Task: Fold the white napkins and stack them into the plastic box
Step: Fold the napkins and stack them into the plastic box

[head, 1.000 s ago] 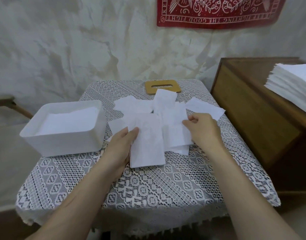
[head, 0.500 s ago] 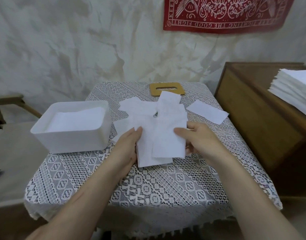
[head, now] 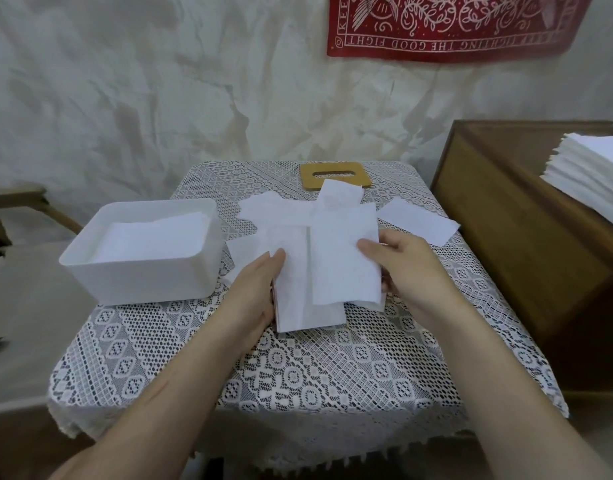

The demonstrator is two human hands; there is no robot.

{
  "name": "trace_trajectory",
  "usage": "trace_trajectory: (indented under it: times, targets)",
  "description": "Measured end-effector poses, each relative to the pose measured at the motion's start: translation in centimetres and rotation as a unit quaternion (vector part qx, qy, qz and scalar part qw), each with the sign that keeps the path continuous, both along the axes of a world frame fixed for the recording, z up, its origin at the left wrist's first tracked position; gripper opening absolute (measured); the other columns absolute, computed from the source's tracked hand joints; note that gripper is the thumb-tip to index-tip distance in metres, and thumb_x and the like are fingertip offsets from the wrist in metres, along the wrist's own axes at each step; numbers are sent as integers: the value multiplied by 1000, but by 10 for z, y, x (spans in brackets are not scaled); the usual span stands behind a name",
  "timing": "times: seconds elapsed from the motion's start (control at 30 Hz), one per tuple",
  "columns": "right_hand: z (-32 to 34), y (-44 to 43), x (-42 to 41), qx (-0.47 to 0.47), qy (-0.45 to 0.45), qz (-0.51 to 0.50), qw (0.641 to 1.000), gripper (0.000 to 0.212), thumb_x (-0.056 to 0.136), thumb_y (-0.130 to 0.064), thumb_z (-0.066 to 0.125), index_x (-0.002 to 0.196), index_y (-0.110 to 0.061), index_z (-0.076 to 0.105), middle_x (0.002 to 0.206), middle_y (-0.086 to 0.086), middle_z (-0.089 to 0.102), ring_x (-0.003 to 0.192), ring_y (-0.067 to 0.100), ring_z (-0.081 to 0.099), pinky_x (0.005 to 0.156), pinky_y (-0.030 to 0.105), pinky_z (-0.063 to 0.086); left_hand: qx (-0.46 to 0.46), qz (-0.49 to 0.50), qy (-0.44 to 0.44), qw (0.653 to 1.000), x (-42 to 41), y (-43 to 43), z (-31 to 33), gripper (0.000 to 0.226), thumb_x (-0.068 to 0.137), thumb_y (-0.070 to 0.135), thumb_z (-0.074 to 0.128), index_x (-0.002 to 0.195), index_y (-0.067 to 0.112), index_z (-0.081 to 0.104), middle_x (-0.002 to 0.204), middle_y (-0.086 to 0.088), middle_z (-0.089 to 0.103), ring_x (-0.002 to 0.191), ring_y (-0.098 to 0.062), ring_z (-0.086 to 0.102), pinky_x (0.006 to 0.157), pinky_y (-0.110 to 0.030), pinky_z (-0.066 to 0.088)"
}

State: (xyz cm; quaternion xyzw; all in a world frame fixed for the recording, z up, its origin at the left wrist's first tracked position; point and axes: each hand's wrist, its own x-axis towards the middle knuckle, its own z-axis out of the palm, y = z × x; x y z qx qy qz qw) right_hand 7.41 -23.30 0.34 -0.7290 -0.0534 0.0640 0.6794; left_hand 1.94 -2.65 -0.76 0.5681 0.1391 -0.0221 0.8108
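Our right hand (head: 407, 271) no longer rests on the loose pile at frame centre. It now pinches a folded napkin (head: 344, 258), lifted and carried left to overlap the stack (head: 298, 306) in our left hand (head: 254, 292).

both bare forearms reach in from the lower corners and converge toward the middle. the left hand (head: 254, 292) holds the left edge of a folded napkin (head: 298, 303), thumb straight on top, its fingers hidden beneath. the right hand (head: 414, 271) pinches the right edge of an upper napkin (head: 343, 261), thumb above, fingers curled under.
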Motion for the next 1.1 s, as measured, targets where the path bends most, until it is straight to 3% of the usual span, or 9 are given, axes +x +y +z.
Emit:
trace_trajectory:
  times: [0.13,0.23,0.4,0.6,0.8,1.0,1.1]
  targets:
    - [-5,16,-6,-13,19,29,999,16,99,-20,65,99,-6,72,80,6,70,62,18,55,46,22,42,-11,-4,-3,1000,2,-3,-2,29,112,30,42,125,17,64,117,3,78,107,-12,74,76,-25,59]
    - [-6,28,-9,-37,-2,39,999,14,99,-15,64,97,-2,70,74,5,70,48,9,52,44,21,42,-19,-3,-7,1000,3,-4,-2,33,112,30,39,125,14,64,118,-1,78,107,-14,75,84,-31,57]
    - [-6,36,-8,-36,-31,43,998,9,98,-14,65,96,-7,71,79,3,73,53,5,56,43,22,42,-14,-23,-25,999,3,0,-4,34,110,32,43,128,11,64,121,-4,77,113,-18,73,92,-35,55]
    - [-11,40,-7,-75,-42,46,995,27,95,-22,70,98,4,66,93,25,69,60,23,57,46,30,47,38,-25,-31,998,2,3,-9,27,106,24,54,126,9,65,118,-8,77,109,-23,74,91,-40,57]
    - [-7,31,-7,-102,-29,16,994,14,94,-24,72,90,-11,69,73,9,67,39,10,56,41,21,43,53,-18,-25,998,3,6,-11,29,106,26,55,128,10,64,119,-7,77,111,-26,73,98,-48,57]
    - [-15,30,-1,-139,-26,-11,990,12,94,-22,69,84,-16,70,64,3,69,44,12,57,45,24,44,105,-8,-24,994,5,8,-13,23,102,20,62,123,13,68,111,-6,79,104,-28,75,87,-45,61]
    - [-21,19,8,-240,-34,-45,969,16,95,-23,62,81,-22,70,67,-4,72,54,11,63,52,26,46,102,18,-10,995,8,15,-13,20,102,19,62,120,14,69,109,-4,80,101,-26,77,89,-47,60]
